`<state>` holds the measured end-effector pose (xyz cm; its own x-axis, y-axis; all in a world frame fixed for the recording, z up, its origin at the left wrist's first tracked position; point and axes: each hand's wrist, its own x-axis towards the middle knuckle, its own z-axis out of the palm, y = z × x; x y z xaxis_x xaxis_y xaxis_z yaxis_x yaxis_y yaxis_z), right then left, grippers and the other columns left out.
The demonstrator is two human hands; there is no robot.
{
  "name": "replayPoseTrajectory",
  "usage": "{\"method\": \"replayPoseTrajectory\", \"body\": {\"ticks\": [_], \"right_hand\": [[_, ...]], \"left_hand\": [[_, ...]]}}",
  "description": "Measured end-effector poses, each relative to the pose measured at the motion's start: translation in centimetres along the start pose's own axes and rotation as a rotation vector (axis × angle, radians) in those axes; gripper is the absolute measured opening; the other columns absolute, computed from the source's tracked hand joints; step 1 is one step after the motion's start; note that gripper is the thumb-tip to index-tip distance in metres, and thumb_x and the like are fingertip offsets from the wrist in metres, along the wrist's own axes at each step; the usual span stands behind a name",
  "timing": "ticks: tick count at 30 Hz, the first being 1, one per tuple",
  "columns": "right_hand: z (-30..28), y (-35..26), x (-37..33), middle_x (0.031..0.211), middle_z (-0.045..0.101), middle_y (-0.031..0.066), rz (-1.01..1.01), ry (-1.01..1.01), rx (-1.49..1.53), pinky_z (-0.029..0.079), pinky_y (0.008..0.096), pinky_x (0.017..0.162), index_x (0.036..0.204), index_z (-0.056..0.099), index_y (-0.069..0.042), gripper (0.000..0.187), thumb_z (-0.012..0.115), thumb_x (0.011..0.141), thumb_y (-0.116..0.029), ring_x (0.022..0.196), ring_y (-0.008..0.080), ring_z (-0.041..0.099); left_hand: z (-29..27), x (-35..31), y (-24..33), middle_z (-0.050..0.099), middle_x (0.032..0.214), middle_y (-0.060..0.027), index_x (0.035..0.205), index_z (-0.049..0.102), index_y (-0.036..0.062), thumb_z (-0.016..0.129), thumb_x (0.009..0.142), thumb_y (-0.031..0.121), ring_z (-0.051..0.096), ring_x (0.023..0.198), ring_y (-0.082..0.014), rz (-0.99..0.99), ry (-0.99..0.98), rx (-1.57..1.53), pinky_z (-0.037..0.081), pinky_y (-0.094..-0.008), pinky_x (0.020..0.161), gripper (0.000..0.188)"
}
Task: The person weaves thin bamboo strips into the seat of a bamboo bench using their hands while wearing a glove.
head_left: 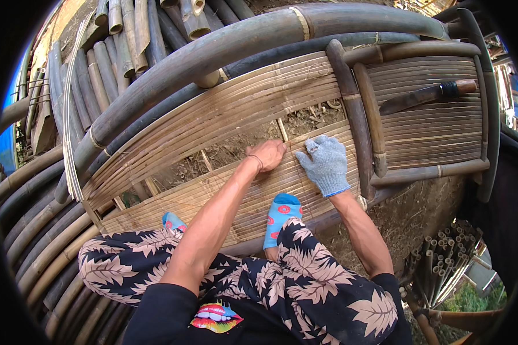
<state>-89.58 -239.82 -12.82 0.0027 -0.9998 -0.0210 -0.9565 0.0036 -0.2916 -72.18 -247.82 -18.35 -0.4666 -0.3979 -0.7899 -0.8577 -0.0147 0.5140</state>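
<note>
Head view, entry one: near slats, pale split bamboo, laid lengthwise in the slatted bamboo frame, below the left hand and right hand. An open gap parts them from the far slats; a pale crosspiece spans it.

Handling note, an onlooker's judgement: the work seems to centre on the slats' inner edge. Best done with each slat pressed flat to the crosspiece, snug and parallel to its neighbour, one hand steadying while the other sets, skin kept off split edges, which may be sharp.

Entry two: left hand, bare, fingers curled downward at the gap's edge, beside the crosspiece; whether it pinches anything I cannot tell. Forearm slants up and rightward across the slats.

Entry three: right hand, in a grey knit glove, back upward, fingers loosely bent over the near slats; any grip is hidden from me. Forearm angles up and leftward. Hands near each other, apart.

Entry four: knife, resting on the end panel, blade pointing leftward.
</note>
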Motion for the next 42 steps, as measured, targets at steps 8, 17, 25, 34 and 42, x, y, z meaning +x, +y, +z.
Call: {"method": "replayPoseTrajectory", "body": {"ticks": [8,17,25,34,42], "right_hand": [[2.1,-1.1,1.1,0.078,0.058,0.0159,-0.036,-0.115,-0.129,0.048,0.0456,0.069,0.081,0.062,-0.003,0.02,0.059,0.084,-0.023,0.079,0.0341,0.06],[-1.6,4.0,-4.7,0.094,0.065,0.0215,-0.238,-0.475,0.353,0.048,0.0429,0.085,0.085,0.063,0.0,0.027,0.05,0.096,-0.021,0.098,0.0373,0.062],[-10.4,3.3,2.9,0.092,0.071,0.0168,0.327,-0.136,1.278,0.049,0.0408,0.084,0.073,0.065,-0.003,0.046,0.043,0.103,-0.032,0.079,0.0296,0.067],[-2.3,-0.1,-8.8,0.087,0.063,0.0183,-0.292,-0.458,0.294,0.053,0.0462,0.068,0.111,0.058,0.0,0.03,0.058,0.087,-0.019,0.081,0.0368,0.065],[-2.6,-0.8,-6.8,0.083,0.06,0.0182,-0.358,-0.472,0.333,0.049,0.0471,0.069,0.097,0.055,-0.002,0.023,0.063,0.078,-0.013,0.081,0.0396,0.061]], "left_hand": [[-0.1,-0.5,0.3,0.065,0.119,-0.0162,0.108,0.063,0.0106,0.034,0.1,0.042,0.058,0.116,-0.0367,0.014,0.077,-0.017,0.033,-0.0625,0.097,0.043],[2.8,-2.2,1.4,0.068,0.1,-0.0199,0.109,0.061,0.0056,0.043,0.099,0.042,0.061,0.101,-0.0362,0.187,0.428,0.139,0.03,-0.053,0.098,0.042],[3.5,-3.6,1.0,0.062,0.111,-0.0167,0.119,0.056,0.0047,0.059,0.076,0.075,0.057,0.107,-0.0333,0.143,0.52,0.336,0.032,-0.0514,0.095,0.083],[3.2,-2.8,0.2,0.061,0.109,-0.0189,0.113,0.057,0.0043,0.058,0.08,0.071,0.054,0.108,-0.0348,0.165,0.475,0.197,0.031,-0.0503,0.095,0.074],[3.4,-3.0,0.4,0.06,0.117,-0.0188,0.124,0.055,0.0046,0.054,0.083,0.071,0.052,0.112,-0.0348,0.2,0.455,0.179,0.023,-0.0535,0.104,0.077]]}}
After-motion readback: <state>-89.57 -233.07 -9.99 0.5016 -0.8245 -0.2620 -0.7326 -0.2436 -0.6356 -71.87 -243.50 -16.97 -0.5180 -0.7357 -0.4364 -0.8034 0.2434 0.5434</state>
